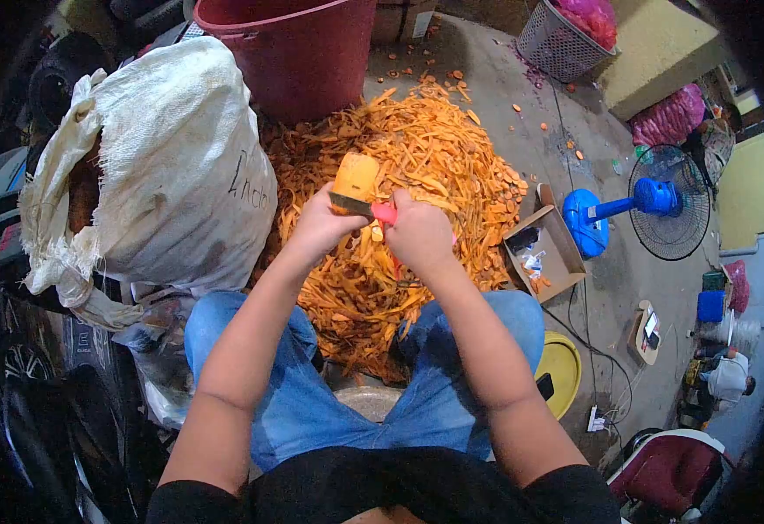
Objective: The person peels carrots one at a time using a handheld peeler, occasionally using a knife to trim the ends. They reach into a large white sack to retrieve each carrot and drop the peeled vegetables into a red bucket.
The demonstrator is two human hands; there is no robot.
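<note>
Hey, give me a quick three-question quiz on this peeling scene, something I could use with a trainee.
1. True or false: the left hand holds the orange root vegetable.
2. Which tool is in the right hand? A) a red-handled peeling tool B) a pair of scissors C) a spoon
3. Fill in the blank: the pile of orange peelings lies between the white sack and the open ______ box.

Key: 1 true; 2 A; 3 cardboard, meaning the cardboard box on the person's right.
</note>
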